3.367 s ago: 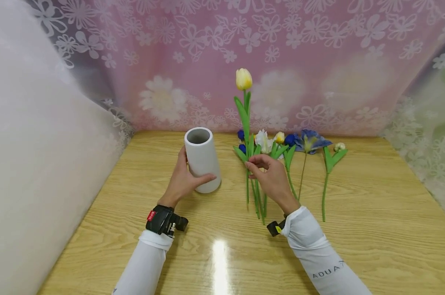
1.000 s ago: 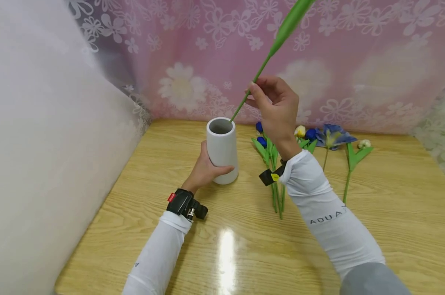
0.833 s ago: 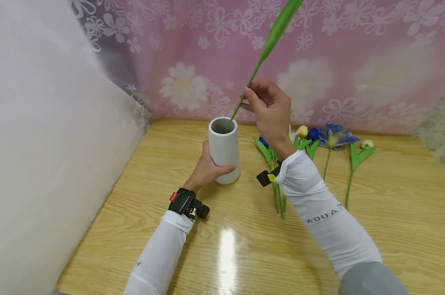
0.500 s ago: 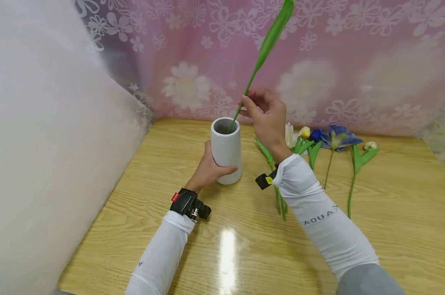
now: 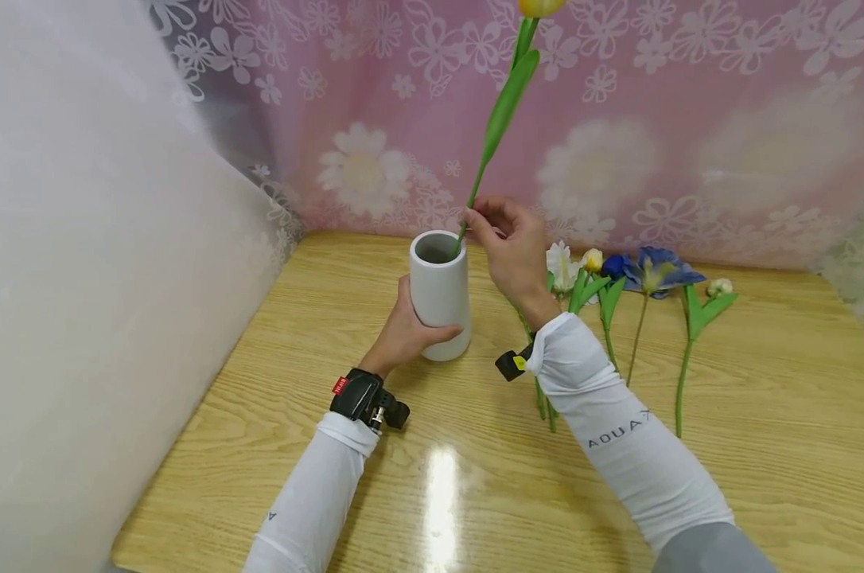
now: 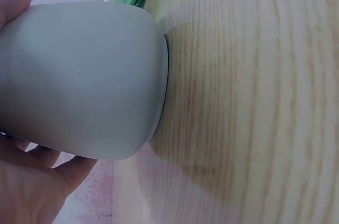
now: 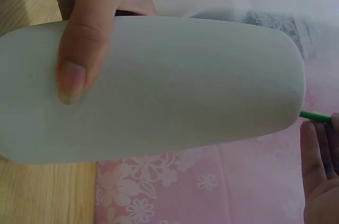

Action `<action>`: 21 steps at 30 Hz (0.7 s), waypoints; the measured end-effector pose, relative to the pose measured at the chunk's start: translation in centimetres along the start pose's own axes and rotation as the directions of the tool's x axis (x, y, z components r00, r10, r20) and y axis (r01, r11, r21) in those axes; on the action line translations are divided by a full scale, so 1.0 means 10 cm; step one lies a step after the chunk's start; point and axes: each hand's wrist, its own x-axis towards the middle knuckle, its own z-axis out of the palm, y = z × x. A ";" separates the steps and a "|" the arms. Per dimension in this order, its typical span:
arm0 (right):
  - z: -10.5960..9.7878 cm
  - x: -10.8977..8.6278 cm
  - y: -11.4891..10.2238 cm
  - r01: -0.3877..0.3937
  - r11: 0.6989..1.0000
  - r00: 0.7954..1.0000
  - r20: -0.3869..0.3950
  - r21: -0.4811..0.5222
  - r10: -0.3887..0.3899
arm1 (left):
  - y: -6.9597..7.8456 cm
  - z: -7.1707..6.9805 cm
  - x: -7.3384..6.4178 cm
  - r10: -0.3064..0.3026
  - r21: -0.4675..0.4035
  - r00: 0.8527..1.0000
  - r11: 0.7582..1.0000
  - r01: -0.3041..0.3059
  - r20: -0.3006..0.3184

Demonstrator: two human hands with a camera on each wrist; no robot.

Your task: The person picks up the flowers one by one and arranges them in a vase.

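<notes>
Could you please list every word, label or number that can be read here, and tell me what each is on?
"AQUA" on the right sleeve, then one more character too unclear to read.
"A" on the left sleeve.
Red tag on the black wrist device: lettering too small and blurred to read.
Yellow tag at the right wrist: too small to make out any text.
White vase: no text visible.

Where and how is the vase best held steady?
Probably round the lower body of the vase, coming from its left, as the left grip does. It stands upright and narrows toward the mouth, so a low hold should be stable and leave the top free for the tulip.
</notes>
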 end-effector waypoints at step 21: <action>-0.02 -0.12 0.15 0.018 0.959 1.000 0.008 -0.282 -0.016 | -0.26 0.01 0.10 0.018 0.000 0.999 1.000 -0.018 -0.031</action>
